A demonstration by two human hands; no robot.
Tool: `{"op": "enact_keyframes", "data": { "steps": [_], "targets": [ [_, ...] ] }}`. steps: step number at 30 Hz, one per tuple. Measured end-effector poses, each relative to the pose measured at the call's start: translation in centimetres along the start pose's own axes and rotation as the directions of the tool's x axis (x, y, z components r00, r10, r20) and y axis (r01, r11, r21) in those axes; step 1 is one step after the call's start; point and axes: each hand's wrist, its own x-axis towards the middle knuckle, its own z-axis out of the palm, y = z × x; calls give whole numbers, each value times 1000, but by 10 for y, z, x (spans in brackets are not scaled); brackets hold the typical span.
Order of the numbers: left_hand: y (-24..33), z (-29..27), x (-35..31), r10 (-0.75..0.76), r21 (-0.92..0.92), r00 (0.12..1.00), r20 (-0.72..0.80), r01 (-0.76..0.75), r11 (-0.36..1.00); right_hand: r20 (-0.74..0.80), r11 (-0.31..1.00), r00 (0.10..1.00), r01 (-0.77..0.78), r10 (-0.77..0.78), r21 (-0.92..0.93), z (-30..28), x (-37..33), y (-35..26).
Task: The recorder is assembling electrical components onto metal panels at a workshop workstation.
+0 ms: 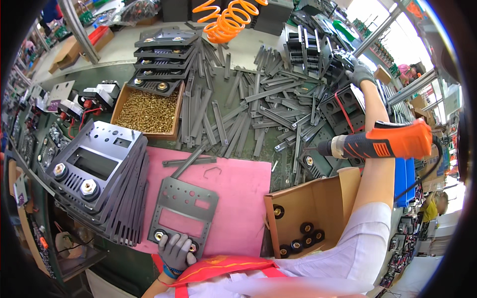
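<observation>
The gloved left hand (176,251) presses flat, fingers spread, on the near edge of a grey metal panel (184,213) lying on a pink mat (238,198) (gripping nothing). The right arm stretches far forward past a hanging orange power screwdriver (382,144), its gloved right hand (358,73) closed on a black slotted part (340,64).
</observation>
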Motion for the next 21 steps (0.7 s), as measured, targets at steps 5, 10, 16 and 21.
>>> {"op": "enact_keyframes", "data": {
  "steps": [5,10,16,21],
  "targets": [
    [-3,3,-1,-28,17,999,-25,28,999,-260,973,955,183,-142,140,63,50,7],
    [-3,2,-2,-24,17,1000,17,24,1000,-43,992,998,30,-35,-123,62,49,13],
    [1,0,0,-34,-5,999,-6,34,999,-68,981,993,87,-100,-175,-5,7,-24],
    [6,-5,7,-26,-13,997,-71,25,1000,-203,969,948,229,-245,-97,-66,-59,-82]
  ]
}}
